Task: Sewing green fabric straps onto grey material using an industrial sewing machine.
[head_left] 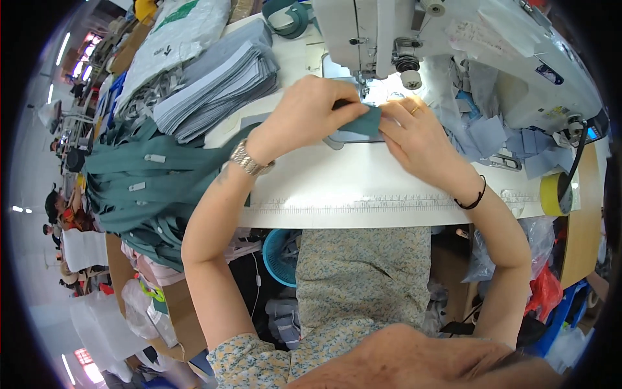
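Note:
Both hands are at the needle area of a white sewing machine (353, 32). My left hand (311, 110), with a steel watch on its wrist, has its fingers curled and pinched on a small dark teal fabric piece (363, 126) lying just in front of the presser foot (363, 87). My right hand (418, 136), wearing a gold ring, has its fingertips closed on the right end of the same piece. Pale grey-blue fabric shows under the foot. A heap of teal strips with pale zipper pulls (129, 175) lies left of my left hand.
Stacked grey cloth pieces (214, 91) and a white plastic bag (155, 52) sit at back left. Grey scraps (486, 136) and a yellow tape roll (551, 194) are at right. Below the ruled table edge (350, 217) is a blue basket (277, 256). Other people (68, 211) are at far left.

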{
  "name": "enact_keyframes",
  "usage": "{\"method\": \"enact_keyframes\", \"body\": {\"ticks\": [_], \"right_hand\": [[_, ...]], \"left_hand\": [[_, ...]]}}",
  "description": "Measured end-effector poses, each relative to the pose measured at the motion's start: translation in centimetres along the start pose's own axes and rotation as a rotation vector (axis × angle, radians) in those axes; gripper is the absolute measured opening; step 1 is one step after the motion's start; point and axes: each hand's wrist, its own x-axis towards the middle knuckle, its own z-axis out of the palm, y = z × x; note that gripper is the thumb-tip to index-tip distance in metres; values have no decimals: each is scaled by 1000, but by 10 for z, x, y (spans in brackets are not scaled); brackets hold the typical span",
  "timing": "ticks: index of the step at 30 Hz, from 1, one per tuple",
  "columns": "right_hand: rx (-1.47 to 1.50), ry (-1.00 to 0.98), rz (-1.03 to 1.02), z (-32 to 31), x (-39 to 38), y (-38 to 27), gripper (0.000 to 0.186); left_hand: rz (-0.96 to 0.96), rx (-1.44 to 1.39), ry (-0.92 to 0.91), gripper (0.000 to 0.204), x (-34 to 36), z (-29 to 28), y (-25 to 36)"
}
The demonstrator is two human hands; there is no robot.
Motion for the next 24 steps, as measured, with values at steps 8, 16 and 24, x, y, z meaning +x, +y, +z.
{"method": "enact_keyframes", "body": {"ticks": [8, 16, 24], "right_hand": [[-7, 20, 34, 4, -1, -2, 20], [-33, -4, 52, 3, 0, -3, 19], [-72, 97, 57, 0, -3, 0, 26]], "left_hand": [[-146, -28, 4, 25, 2, 28, -28], [-142, -2, -5, 27, 5, 26, -28], [-127, 40, 19, 27, 3, 29, -28]]}}
